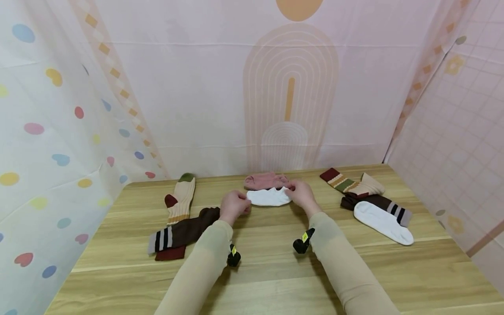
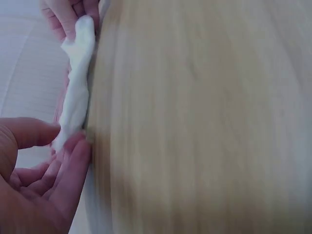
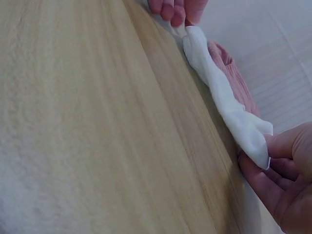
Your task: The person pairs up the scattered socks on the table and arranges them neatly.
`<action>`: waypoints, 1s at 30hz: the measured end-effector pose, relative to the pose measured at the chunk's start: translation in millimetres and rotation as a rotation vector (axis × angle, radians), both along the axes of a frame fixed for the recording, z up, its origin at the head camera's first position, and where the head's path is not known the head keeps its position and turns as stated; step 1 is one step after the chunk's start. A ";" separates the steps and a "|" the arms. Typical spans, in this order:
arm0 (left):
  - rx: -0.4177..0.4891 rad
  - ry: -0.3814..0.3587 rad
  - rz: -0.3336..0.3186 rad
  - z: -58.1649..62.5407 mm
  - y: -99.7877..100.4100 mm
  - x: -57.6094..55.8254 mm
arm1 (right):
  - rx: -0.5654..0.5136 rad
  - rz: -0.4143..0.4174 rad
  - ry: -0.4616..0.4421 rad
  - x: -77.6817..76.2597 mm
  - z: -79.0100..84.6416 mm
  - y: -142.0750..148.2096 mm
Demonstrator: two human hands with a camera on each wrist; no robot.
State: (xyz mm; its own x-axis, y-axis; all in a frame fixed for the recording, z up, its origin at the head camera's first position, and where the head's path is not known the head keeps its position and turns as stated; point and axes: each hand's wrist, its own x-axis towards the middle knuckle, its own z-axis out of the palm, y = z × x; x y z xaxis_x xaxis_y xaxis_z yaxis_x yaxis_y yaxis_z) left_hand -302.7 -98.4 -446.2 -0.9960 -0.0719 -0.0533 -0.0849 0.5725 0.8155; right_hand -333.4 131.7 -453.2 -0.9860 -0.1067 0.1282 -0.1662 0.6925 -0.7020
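Mid-frame, the left grip [image 1: 235,204] and right grip [image 1: 301,194] pinched opposite ends of the white sock [image 1: 267,197], likely light, limp and best held there.

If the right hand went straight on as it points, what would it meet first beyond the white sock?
Likely the pink sock, just behind the white sock; the exact gap is unclear.

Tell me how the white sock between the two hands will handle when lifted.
The white sock likely flops: its cloth bends and puckers between the left hand and right hand. It is probably light, being small and low-cut. Rolling seems unlikely, given its flattish shape.
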 end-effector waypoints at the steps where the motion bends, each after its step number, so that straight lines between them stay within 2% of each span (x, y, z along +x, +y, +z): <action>1: -0.066 0.016 0.002 0.8 -0.8 0.5 | 0.003 0.000 -0.002 -0.5 0.0 0.0; 4: -0.205 0.057 0.001 2.8 -1.9 0.8 | 0.023 -0.001 -0.008 -2.1 0.2 -0.2; 13: -0.301 0.249 -0.065 10.6 0.4 1.7 | 0.049 -0.005 -0.037 -0.5 6.6 1.2; 17: -0.286 0.285 -0.076 14.5 0.3 5.7 | 0.041 0.013 -0.010 2.9 10.5 4.1; 24: -0.220 0.274 -0.114 18.4 1.4 14.6 | 0.043 0.073 0.063 10.7 17.3 11.8; 30: -0.150 0.288 -0.163 18.0 3.3 21.5 | 0.061 0.095 0.070 17.9 21.6 19.2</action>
State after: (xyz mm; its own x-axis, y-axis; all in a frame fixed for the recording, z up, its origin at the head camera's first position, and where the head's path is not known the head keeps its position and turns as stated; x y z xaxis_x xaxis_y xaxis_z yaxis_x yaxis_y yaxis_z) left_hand -281.2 -95.0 -428.2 -0.9676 0.1034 0.2303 0.2383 0.6748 0.6984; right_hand -315.5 150.9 -431.6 -0.9600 -0.2088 0.1866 -0.2800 0.7123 -0.6436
